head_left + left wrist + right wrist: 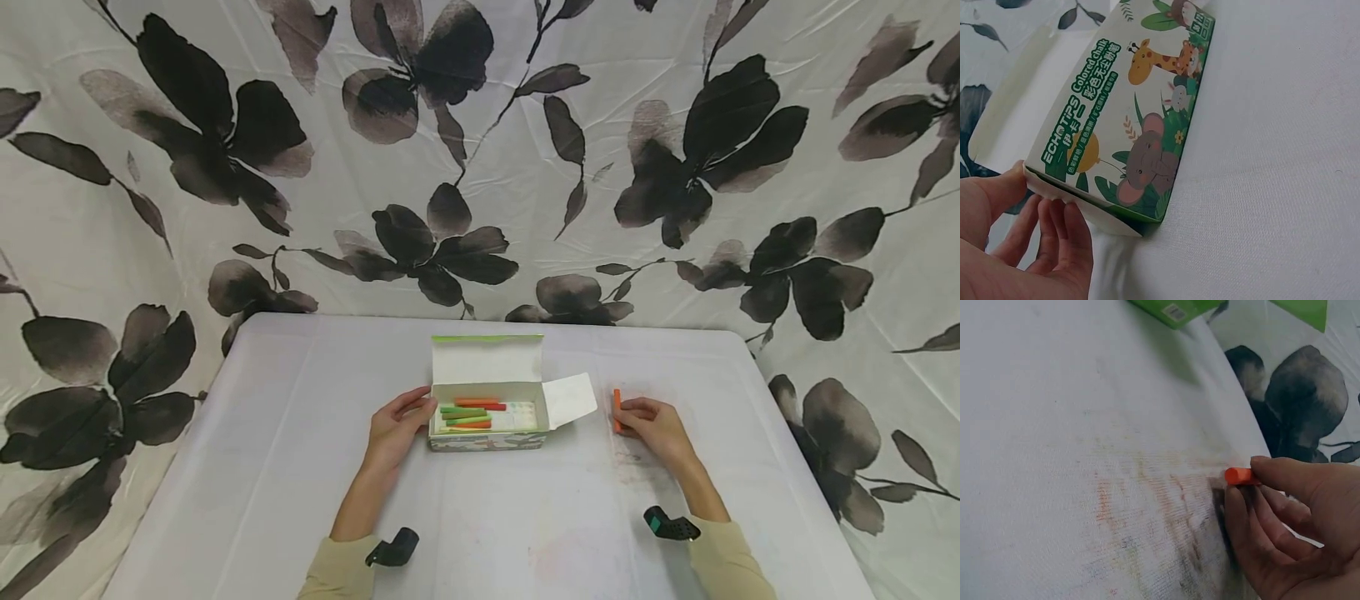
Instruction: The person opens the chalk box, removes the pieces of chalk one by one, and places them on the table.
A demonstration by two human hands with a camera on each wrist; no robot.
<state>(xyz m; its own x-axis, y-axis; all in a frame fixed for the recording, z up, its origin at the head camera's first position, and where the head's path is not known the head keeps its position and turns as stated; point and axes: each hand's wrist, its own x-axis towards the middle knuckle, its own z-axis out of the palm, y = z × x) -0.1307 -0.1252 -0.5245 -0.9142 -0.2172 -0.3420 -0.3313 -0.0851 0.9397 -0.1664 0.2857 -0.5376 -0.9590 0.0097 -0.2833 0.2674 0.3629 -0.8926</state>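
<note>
An open colored-chalk box [487, 442] with printed animals stands on the table, its lid [487, 360] raised at the back. Inside lie several green, orange and red chalk sticks [468, 412]. My left hand [400, 423] holds the box at its left end; in the left wrist view the thumb is at the top corner and the fingers are against the end flap [1107, 219]. Right of the box, my right hand [660, 427] pinches an orange chalk stick [1240, 476] between thumb and fingers. Part of that stick is hidden by the hand in the right wrist view.
A white side flap [570, 398] sticks out from the box's right end. The white tablecloth [480, 517] carries smudges of colored chalk dust [1166, 506] near my right hand. A floral curtain [525, 167] hangs behind the table.
</note>
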